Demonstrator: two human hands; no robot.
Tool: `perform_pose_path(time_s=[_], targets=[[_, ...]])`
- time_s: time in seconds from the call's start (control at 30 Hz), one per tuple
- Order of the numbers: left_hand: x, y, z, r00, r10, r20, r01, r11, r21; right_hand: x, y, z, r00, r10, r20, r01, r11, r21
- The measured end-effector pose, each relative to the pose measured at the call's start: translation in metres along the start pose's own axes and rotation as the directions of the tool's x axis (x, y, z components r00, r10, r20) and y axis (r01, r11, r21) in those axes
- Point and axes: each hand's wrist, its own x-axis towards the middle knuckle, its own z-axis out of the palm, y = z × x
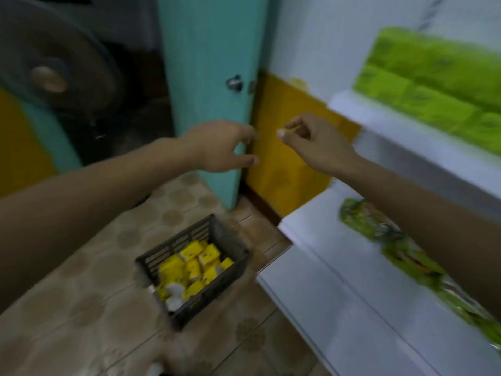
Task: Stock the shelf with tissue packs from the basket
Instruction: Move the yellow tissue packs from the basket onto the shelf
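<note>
Dim, flat indoor light; heavy motion blur throughout, edges bent.

The green packs (439,85) on the upper shelf (379,123) at the right are smeared by blur and run off the right edge. My right forearm (423,196) hides part of the blurred green-patterned packs (401,253) on the lower shelf (320,234). I cannot tell whether my right hand (314,143) pinches anything. The print on the yellow packs (189,263) in the basket (176,244) is too small to read. The left edge cuts off the fan (48,77) at far left.

basket (227,245) open-topped on floor, shelf (325,240) edge close at right
</note>
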Motion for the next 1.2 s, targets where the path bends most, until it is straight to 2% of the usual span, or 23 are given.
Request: perform_pose_path(time_s=[0.07,0.2,0.33,0.47,0.6,0.67,0.7,0.8,0.9,0.97,1.03,1.1,1.2], targets=[[-0.032,-0.072,0.042,0.981,-0.158,0.109,0.173,0.974,-0.148,0.024,-0.004,0.076,0.978,0.040,0.204,-0.034,0.999,-0.032],[-0.091,-0.178,0.126,0.865,-0.372,0.338,0.482,0.802,-0.352,0.049,0.012,0.216,0.836,0.130,0.533,-0.100,0.991,-0.085],[-0.118,-0.236,0.208,0.763,-0.452,0.463,0.644,0.590,-0.487,0.059,0.047,0.326,0.673,0.224,0.705,-0.216,0.971,-0.102],[-0.124,-0.266,0.323,0.596,-0.581,0.554,0.778,0.245,-0.578,0.066,0.107,0.440,0.536,0.349,0.769,-0.352,0.920,-0.173],[-0.114,-0.268,0.450,0.365,-0.647,0.670,0.774,-0.190,-0.604,0.063,0.181,0.566,0.427,0.443,0.788,-0.463,0.856,-0.230],[-0.104,-0.268,0.508,0.238,-0.598,0.765,0.683,-0.457,-0.570,0.066,0.216,0.624,0.365,0.477,0.800,-0.479,0.833,-0.278],[-0.098,-0.269,0.534,0.189,-0.575,0.796,0.636,-0.546,-0.546,0.068,0.233,0.650,0.343,0.483,0.806,-0.464,0.833,-0.302],[-0.084,-0.286,0.618,-0.034,-0.478,0.878,0.417,-0.805,-0.422,0.077,0.278,0.724,0.370,0.444,0.816,-0.370,0.876,-0.309],[-0.067,-0.316,0.684,-0.150,-0.470,0.870,0.289,-0.862,-0.416,0.089,0.308,0.793,0.422,0.418,0.804,-0.349,0.894,-0.281],[-0.056,-0.337,0.726,-0.184,-0.461,0.868,0.214,-0.881,-0.422,0.098,0.321,0.833,0.412,0.427,0.805,-0.404,0.877,-0.258],[-0.044,-0.355,0.753,-0.186,-0.416,0.890,0.187,-0.904,-0.383,0.101,0.329,0.861,0.366,0.436,0.822,-0.459,0.853,-0.248],[-0.038,-0.363,0.766,-0.164,-0.416,0.894,0.225,-0.899,-0.377,0.098,0.331,0.871,0.307,0.427,0.851,-0.487,0.838,-0.244],[-0.038,-0.353,0.742,-0.156,-0.534,0.831,0.327,-0.822,-0.466,0.094,0.319,0.851,0.265,0.426,0.865,-0.587,0.783,-0.206]])
